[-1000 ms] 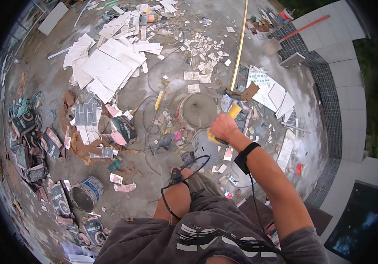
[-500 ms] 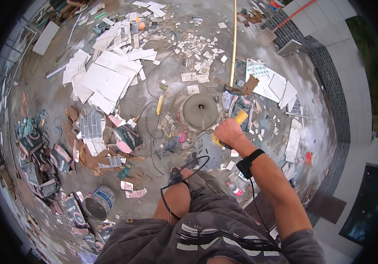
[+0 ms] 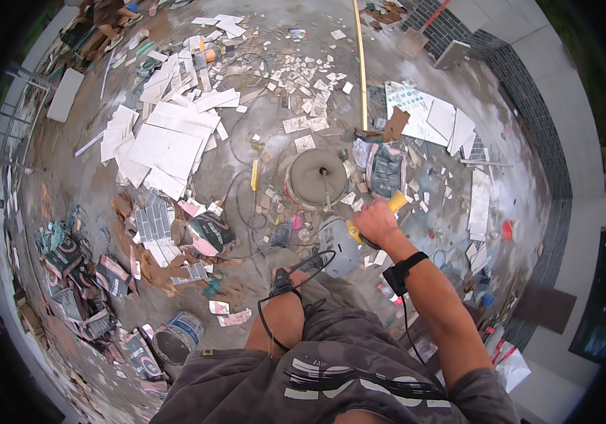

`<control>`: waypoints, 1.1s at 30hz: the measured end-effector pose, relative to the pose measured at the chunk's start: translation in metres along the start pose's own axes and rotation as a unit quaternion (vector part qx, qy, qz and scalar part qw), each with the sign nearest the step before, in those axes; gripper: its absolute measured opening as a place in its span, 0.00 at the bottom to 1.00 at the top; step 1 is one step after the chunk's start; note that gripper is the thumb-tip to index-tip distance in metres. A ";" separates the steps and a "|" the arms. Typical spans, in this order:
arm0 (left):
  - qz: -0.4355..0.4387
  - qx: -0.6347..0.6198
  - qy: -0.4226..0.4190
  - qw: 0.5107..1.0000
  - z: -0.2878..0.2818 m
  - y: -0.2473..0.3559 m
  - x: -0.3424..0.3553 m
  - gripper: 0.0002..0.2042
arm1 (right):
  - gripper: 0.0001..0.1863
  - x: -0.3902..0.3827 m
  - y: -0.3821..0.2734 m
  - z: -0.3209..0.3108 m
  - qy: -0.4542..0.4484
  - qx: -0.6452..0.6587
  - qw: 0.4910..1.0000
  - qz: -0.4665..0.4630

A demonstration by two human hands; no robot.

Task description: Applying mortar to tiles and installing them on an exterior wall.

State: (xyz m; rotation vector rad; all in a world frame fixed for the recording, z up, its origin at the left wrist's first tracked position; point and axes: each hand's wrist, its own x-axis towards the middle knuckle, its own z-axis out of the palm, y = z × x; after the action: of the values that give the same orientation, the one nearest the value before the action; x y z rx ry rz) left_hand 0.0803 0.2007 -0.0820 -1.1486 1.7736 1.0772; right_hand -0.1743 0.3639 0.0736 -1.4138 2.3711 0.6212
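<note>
My right hand [image 3: 375, 222] is closed round the yellow handle [image 3: 397, 202] of a grey mixer [image 3: 334, 247]. The mixer's rod [image 3: 326, 192] reaches into a bucket of grey mortar [image 3: 304, 173], where a swirl has a dark hollow at its middle. My left hand [image 3: 291, 275] is low in the centre at the mixer's near side, behind a black wrist device and looped cable [image 3: 269, 328]; its fingers are mostly hidden. A torn bag [image 3: 386, 169] lies right of the bucket.
White boards [image 3: 165, 145] and broken tiles lie ahead-left. Bags [image 3: 112, 278] and another bucket [image 3: 177, 336] are at left. A long yellow strip [image 3: 363, 78] runs away from me, cables snake left of the mortar bucket, and a low brick wall [image 3: 532, 116] curves along the right.
My right hand and the mixer have moved slightly right and downward in view. A dark hollow has appeared in the mortar round the rod. The surroundings have shifted with my head.
</note>
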 end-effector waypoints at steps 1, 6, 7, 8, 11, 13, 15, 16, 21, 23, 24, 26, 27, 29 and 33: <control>0.002 0.006 0.002 1.000 -0.001 0.001 0.000 0.15 | 0.10 -0.004 0.000 0.002 -0.006 0.007 1.000 0.008; 0.004 0.030 0.010 0.999 -0.006 0.003 -0.002 0.15 | 0.10 -0.022 -0.004 0.018 0.007 0.042 0.998 0.040; 0.007 0.036 0.008 0.999 -0.006 0.003 -0.003 0.14 | 0.10 -0.026 -0.004 0.019 0.010 0.049 0.997 0.050; 0.008 0.042 0.009 0.999 -0.005 0.006 -0.002 0.14 | 0.10 -0.031 -0.004 0.021 0.010 0.053 0.997 0.055; 0.010 0.057 0.009 0.998 -0.005 0.007 -0.002 0.14 | 0.10 -0.044 -0.005 0.027 0.007 0.072 0.995 0.072; 0.010 0.066 0.011 0.998 -0.004 0.008 -0.002 0.13 | 0.10 -0.051 -0.008 0.031 -0.001 0.073 0.995 0.073; 0.012 0.079 0.010 0.997 -0.005 0.006 -0.003 0.13 | 0.10 -0.057 -0.011 0.034 -0.014 0.081 0.993 0.081; 0.010 0.084 0.011 0.996 -0.005 0.006 0.000 0.13 | 0.10 -0.060 -0.011 0.033 -0.027 0.086 0.992 0.089; 0.007 0.108 0.006 0.994 -0.006 0.003 0.008 0.12 | 0.10 -0.070 -0.016 0.037 -0.027 0.109 0.989 0.094; 0.012 0.119 -0.003 0.993 -0.010 0.013 -0.006 0.12 | 0.11 -0.077 -0.018 0.049 -0.035 0.115 0.988 0.100; 0.013 0.095 0.025 0.995 -0.012 0.020 -0.018 0.11 | 0.11 -0.081 -0.018 0.055 -0.040 0.119 0.986 0.107; 0.010 0.069 0.058 0.996 -0.018 0.026 -0.033 0.11 | 0.11 -0.086 -0.020 0.059 -0.042 0.126 0.985 0.110; 0.035 0.063 0.060 0.996 -0.019 0.028 -0.036 0.11 | 0.11 -0.088 -0.021 0.060 -0.047 0.134 0.983 0.115; 0.061 0.058 0.064 0.994 -0.023 0.033 -0.049 0.11 | 0.11 -0.093 -0.023 0.064 -0.050 0.144 0.981 0.121; 0.036 0.035 0.078 0.996 -0.031 0.026 -0.056 0.16 | 0.10 -0.098 -0.032 0.073 -0.028 0.149 0.981 0.121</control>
State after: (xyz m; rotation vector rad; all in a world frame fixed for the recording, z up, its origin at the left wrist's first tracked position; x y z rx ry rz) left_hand 0.0689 0.1957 -0.0138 -1.1611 1.9725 0.9822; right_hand -0.0976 0.4614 0.0511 -0.9790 2.4849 0.3369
